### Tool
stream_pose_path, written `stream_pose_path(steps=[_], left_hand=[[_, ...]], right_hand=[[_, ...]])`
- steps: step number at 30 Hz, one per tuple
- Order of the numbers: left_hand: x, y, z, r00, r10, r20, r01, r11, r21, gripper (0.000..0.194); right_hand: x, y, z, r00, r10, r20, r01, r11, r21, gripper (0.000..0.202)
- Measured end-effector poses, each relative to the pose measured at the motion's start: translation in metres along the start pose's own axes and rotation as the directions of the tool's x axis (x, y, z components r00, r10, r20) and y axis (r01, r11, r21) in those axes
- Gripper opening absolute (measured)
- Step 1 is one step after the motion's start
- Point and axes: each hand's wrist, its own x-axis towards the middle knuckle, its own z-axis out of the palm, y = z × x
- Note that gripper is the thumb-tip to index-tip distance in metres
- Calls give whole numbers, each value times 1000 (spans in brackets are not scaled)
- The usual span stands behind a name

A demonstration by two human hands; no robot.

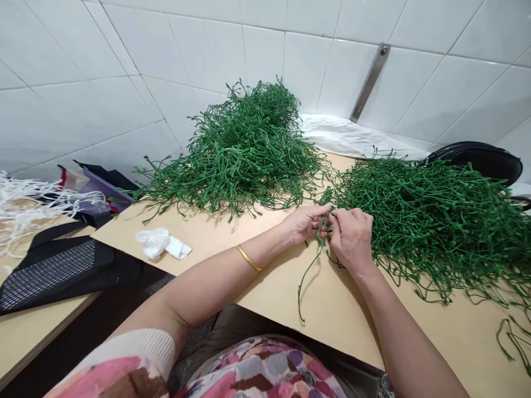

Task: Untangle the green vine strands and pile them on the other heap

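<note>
Both hands meet over the tabletop, between two heaps of green cords with small knots at their ends. My left hand (307, 224) pinches a green cord (309, 269) between thumb and fingers; its loose end trails down onto the table. My right hand (352, 235) is closed on the same cord close beside the left fingertips. Just what the right fingers grip is partly hidden. The larger heap of green cords (244, 149) rises beyond my left hand. Another heap of green cords (440, 215) spreads to the right of my right hand.
A crumpled white tissue (161, 243) lies left on the wooden table (265, 301). White cords (33, 202) and a black mesh bag (53, 271) are at far left. A black round-topped case (481, 157) and white cloth (352, 135) sit by the tiled wall.
</note>
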Motion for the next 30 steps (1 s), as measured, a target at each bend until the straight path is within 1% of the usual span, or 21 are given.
stream_pose_path(steps=[2, 4, 7, 10, 13, 15, 17, 19, 20, 21, 23, 25, 27, 29, 30], left_hand=[[1, -1, -1, 999, -33, 17, 32, 999, 18, 20], [2, -1, -2, 998, -65, 9, 64, 997, 32, 21], [2, 0, -1, 995, -89, -44, 92, 995, 51, 20], [1, 1, 1, 991, -91, -95, 99, 992, 81, 21], [0, 1, 4, 991, -42, -124, 57, 991, 119, 22], [-1, 0, 5, 991, 12, -133, 9, 987, 158, 25], [-3, -1, 8, 981, 126, -149, -87, 967, 241, 29], [-5, -2, 10, 954, 259, -151, -196, 921, 337, 32], [-6, -2, 12, 944, 294, -147, -225, 905, 362, 34], [-7, -3, 13, 945, 296, -137, -230, 902, 365, 35], [-9, -4, 14, 971, 216, -99, -172, 928, 329, 36], [-9, -3, 13, 995, 88, -50, -72, 961, 267, 35], [-8, -2, 10, 1000, -1, -11, 4, 982, 191, 30], [-3, 1, 4, 1000, -18, 2, 18, 994, 111, 24], [-1, 3, 2, 1000, -6, 7, 6, 997, 79, 23]], right_hand=[[1, -2, -1, 999, -24, 37, 26, 999, -43, 19], [1, -2, -2, 997, -42, 64, 46, 996, -71, 21], [1, -2, -3, 989, -94, 117, 102, 992, -71, 20], [1, -2, -4, 971, -151, 184, 159, 987, -28, 17], [1, -3, -4, 964, -157, 214, 160, 987, 4, 17], [1, -5, -5, 963, -158, 220, 162, 987, 2, 19], [1, -5, -5, 958, -173, 227, 180, 984, -8, 19], [2, -4, -6, 950, -187, 249, 194, 981, -6, 19], [3, -3, -6, 945, -188, 267, 192, 981, 10, 19], [4, -1, -8, 939, -184, 290, 179, 983, 45, 19], [5, 2, -13, 926, -170, 337, 114, 977, 179, 21], [5, 4, -21, 915, -162, 369, 11, 926, 378, 23], [5, 1, -31, 896, -189, 402, -100, 796, 597, 25], [5, -4, -39, 868, -257, 426, -184, 630, 754, 25], [5, -7, -42, 864, -276, 421, -201, 578, 791, 25]])
